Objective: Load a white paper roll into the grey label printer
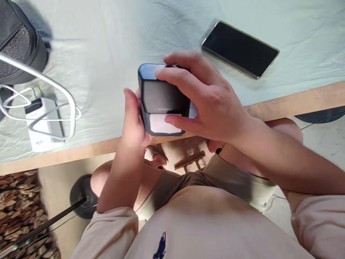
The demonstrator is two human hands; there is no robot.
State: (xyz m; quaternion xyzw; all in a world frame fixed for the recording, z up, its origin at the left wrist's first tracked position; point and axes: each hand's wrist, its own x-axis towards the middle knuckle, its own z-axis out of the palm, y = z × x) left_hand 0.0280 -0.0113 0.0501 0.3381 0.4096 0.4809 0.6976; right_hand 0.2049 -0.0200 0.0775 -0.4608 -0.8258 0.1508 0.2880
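Just above the table's front edge, a small black box-shaped device [161, 94] is held between my two hands. It has rounded corners, a glossy far face, a line of tiny lettering and a white panel or paper [158, 124] at its near end. My left hand [134, 124] is closed around its left side, thumb raised, the other fingers mostly hidden behind and under it. My right hand [207, 93] spans it from the right: the thumb lies on the white part, while the index and middle fingers reach over the far end.
A smartphone [240, 49] with a dark screen lies at the back right. At the left are a white power bank-like block [44, 124], a looped white cable [70, 104] and a black case [20, 43]. The table's wooden edge [88, 150] runs beneath my forearms.
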